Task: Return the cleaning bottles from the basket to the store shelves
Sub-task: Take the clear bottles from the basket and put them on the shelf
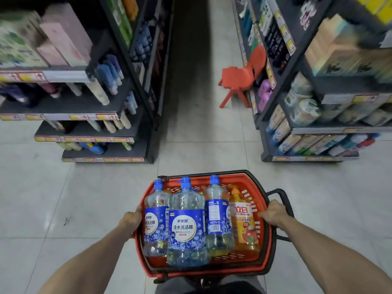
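Holding the basket [265, 249] with the fingers of our left hand [132, 221] and right hand [273, 213] gripping its rim, four bottles [186, 225] upright between them, we judge none shelved yet: next, reach the shelves [89, 109] ahead and free a hand.

shelf goods [63, 37]: blurred | left hand [132, 219] fingers: hidden behind basket [212, 272]

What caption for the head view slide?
Gripped by left hand and right hand, a red basket holds three blue-labelled bottles and one orange bottle before an aisle between shelves with a red chair.
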Motion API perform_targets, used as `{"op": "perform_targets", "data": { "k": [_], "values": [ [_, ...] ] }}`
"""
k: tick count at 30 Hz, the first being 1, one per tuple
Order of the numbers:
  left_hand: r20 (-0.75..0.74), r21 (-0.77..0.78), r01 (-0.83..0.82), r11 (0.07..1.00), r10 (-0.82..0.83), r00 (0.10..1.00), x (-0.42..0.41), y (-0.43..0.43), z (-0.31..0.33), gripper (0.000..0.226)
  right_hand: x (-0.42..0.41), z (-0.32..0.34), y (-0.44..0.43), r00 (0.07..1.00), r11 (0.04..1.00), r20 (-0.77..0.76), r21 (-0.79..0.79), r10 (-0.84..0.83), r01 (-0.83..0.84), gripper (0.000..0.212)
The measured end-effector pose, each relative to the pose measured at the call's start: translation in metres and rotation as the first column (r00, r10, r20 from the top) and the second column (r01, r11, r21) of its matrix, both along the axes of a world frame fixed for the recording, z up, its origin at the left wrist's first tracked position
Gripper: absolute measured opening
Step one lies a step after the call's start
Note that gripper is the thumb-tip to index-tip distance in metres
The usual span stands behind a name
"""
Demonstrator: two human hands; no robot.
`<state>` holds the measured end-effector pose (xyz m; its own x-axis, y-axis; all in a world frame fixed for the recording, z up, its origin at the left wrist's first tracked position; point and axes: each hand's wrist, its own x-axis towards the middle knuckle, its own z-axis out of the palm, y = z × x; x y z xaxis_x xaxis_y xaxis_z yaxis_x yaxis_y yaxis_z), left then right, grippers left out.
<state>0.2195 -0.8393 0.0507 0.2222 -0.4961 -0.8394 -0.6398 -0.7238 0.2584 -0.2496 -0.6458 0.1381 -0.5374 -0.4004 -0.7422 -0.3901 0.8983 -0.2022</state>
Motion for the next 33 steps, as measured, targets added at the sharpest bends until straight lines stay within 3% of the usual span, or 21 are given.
{"op": "perform_targets", "data": {
  "k": [15,18,26,30,33],
  "values": [
    [0.013,0.031,0.124,0.992,-0.125,0.992,-0.110,-0.245,0.013,0.081,-0.082,0.012,-0.201,0.995,0.993,-0.041,0.059,-0.096,0.099,0.034],
    [0.012,0.041,0.132,0.990,-0.132,0.991,-0.131,-0.292,0.000,0.088,-0.109,0.004,-0.239,0.992,0.990,-0.030,0.064,-0.123,0.124,0.045],
    [0.022,0.000,-0.012,1.000,0.012,1.000,-0.206,-0.404,-0.018,0.092,-0.215,-0.016,-0.387,0.995,0.995,0.006,0.043,-0.095,0.094,0.047],
    [0.044,-0.033,-0.060,0.998,0.061,0.997,-0.233,-0.465,-0.026,0.094,-0.262,0.004,-0.461,0.998,0.998,0.003,0.016,-0.064,0.064,0.035],
    [0.025,-0.065,-0.102,0.993,0.104,0.994,-0.284,-0.501,0.033,0.082,-0.287,0.021,-0.514,0.999,0.999,-0.004,0.019,-0.049,0.049,0.028]
  ]
}}
